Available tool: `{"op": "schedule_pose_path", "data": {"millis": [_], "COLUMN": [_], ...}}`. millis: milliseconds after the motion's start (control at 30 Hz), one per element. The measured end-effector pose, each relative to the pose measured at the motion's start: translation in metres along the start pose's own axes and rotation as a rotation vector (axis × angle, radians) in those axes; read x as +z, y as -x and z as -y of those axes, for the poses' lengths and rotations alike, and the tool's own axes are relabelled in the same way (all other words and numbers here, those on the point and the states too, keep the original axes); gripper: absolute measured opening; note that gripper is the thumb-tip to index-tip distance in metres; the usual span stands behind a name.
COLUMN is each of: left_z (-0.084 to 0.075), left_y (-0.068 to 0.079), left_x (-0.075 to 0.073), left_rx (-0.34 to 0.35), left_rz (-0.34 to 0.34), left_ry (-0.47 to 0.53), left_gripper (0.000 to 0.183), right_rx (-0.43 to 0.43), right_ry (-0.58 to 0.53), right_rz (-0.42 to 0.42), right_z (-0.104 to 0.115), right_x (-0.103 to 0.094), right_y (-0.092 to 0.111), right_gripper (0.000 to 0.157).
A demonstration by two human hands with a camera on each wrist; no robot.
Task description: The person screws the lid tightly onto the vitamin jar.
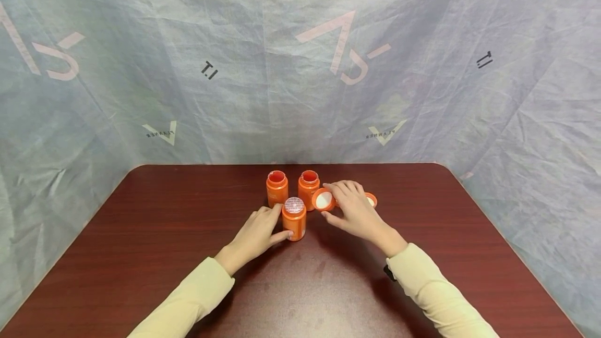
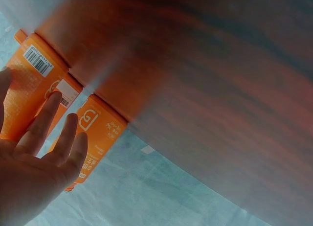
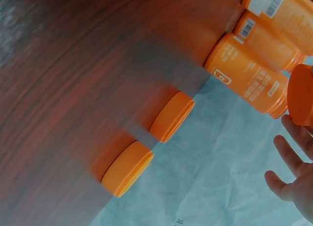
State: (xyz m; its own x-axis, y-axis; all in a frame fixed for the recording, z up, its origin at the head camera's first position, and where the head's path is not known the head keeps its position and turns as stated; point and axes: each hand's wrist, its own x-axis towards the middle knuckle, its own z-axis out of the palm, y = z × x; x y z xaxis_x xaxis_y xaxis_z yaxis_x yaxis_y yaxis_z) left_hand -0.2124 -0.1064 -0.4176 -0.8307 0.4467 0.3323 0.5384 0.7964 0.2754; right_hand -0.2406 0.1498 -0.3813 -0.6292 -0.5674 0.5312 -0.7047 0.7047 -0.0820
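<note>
Gripping sealed bottle [image 1: 295, 220], nearest on the table [image 1: 141, 254], with left hand [image 1: 255, 232], probably to steady it; pinching orange cap [image 1: 323, 200] at right by its rim with right hand [image 1: 358, 211], perhaps for control.

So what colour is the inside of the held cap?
The held cap is white inside, best seen in the head view.

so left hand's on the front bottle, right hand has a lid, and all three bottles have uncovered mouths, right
Not quite: the head view shows a pale printed seal over the mouth of the front bottle; only the back-left bottle and back-right bottle are uncovered. The left hand is on it, the right hand has a lid.
</note>
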Motion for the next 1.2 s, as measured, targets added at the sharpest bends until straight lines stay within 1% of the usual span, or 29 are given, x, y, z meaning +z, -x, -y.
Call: {"op": "schedule_pose_path", "data": {"millis": [300,500,867,1200], "left_z": [0.0,-0.001,-0.001,-0.001], "left_y": [0.001,0.001,0.001,0.001], "left_x": [0.0,0.0,0.0,0.001], "left_rx": [0.003,-0.001,-0.006,0.0], "left_rz": [-0.003,-0.002,-0.001,0.001], "left_ry": [0.005,0.008,0.002,0.006], "left_gripper": [0.058,0.057,0.057,0.057], "right_rx": [-0.023,-0.023,-0.052,-0.056], "right_ry": [0.003,-0.001,0.01,-0.007], "right_rz": [-0.01,0.008,0.018,-0.002], "right_z": [0.005,0.007,0.012,0.014], "right_x": [0.0,0.001,-0.001,-0.002], "right_y": [-0.005,-0.007,-0.009,-0.011], "right_gripper": [0.057,0.057,0.057,0.056]}}
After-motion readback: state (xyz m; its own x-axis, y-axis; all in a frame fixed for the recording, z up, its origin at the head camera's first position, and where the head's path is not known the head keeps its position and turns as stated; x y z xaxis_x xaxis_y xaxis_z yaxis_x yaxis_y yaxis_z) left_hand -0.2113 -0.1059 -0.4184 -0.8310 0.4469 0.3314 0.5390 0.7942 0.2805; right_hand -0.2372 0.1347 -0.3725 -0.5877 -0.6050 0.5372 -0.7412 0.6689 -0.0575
